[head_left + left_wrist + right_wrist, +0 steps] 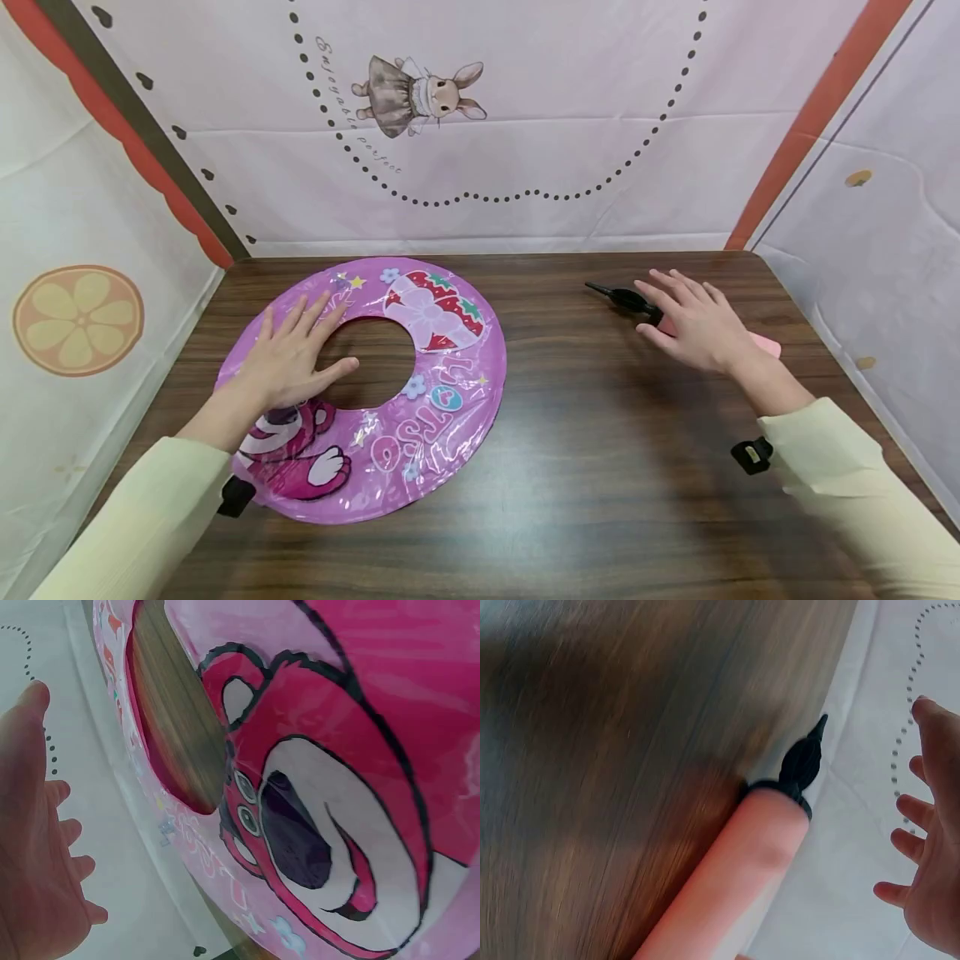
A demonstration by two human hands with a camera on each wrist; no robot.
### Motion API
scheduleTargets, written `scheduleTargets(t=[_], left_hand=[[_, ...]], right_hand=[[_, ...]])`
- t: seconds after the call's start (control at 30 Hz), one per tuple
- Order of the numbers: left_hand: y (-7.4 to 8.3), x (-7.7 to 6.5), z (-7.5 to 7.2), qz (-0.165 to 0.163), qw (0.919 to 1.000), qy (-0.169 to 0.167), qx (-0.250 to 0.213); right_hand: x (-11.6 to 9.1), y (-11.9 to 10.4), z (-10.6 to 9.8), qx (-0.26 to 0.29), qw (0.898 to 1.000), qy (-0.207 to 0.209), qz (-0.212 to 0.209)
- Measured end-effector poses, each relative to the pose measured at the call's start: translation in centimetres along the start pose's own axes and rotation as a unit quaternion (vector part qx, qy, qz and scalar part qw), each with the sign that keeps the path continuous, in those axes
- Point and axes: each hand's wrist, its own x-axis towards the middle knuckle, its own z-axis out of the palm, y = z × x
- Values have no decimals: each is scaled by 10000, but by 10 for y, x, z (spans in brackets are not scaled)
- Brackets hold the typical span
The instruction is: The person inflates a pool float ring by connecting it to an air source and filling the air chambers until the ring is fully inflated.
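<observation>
"On the right side of the table (pixel 555 467), what is lying there?"

"A hand pump (pixel 742 855), on its side, with a pink barrel and a black front. The right hand (pixel 693 325) is over it and hides its middle in the head view."

"Which way does it point?"

"The black nozzle (pixel 600 289) aims left and a little toward the back of the table. The long axis slants from that tip down to the pink end, which lies farther right and nearer the person."

"And that hand's fingers?"

"Straight and spread apart. The right wrist view shows them beside the pump's front end, apart from it."

"What about the left hand (pixel 288 362)?"

"It's over the left part of a purple swim ring (pixel 450 433), fingers straight and fanned wide toward the back, thumb stretched out over the hole. It looks raised above the ring; whether any fingertip touches it, I cannot tell."

"How does the ring lie?"

"Flat, on the left half of the table. It's round, so only the prints give it a direction: the bear (pixel 307 817) at the near left, a strawberry print (pixel 435 312) at the far right, and bubble letters (pixel 435 427) curving along the near right."
</observation>
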Motion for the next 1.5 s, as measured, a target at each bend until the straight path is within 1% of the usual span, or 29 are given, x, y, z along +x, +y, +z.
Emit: scheduleTargets(t=[0.23,0.47,0.53,0.63,0.77,0.87,1.0,1.13,1.27,1.33,1.5], left_hand=[[-4,-12,2,66,9997,219,13],[-10,-29,3,194,9982,561,52],[-11,-35,4,233,9974,676,72],[-12,-43,5,207,9970,740,46],[-12,-51,9,101,9973,729,-70],[-15,-58,12,176,9963,838,-122],[-25,-70,13,267,9949,955,-173],[-36,-84,14,169,9951,962,-146],[-42,-96,22,111,9944,1032,-174],[-43,-102,27,141,9938,1079,-221],[-44,-110,38,149,9942,1014,-319]], right_hand=[[12,-17,11,-10,9991,64,-411],[26,-39,20,343,9958,30,-852],[30,-46,24,402,9939,51,-1029],[36,-56,29,490,9901,15,-1319],[40,-71,36,619,9855,-262,-1557],[43,-83,42,669,9819,-515,-1697],[48,-102,52,740,9756,-688,-1952],[52,-118,59,785,9691,-836,-2185],[55,-129,63,732,9666,-990,-2249],[57,-133,64,711,9663,-1049,-2242],[60,-141,67,694,9651,-1180,-2233]])
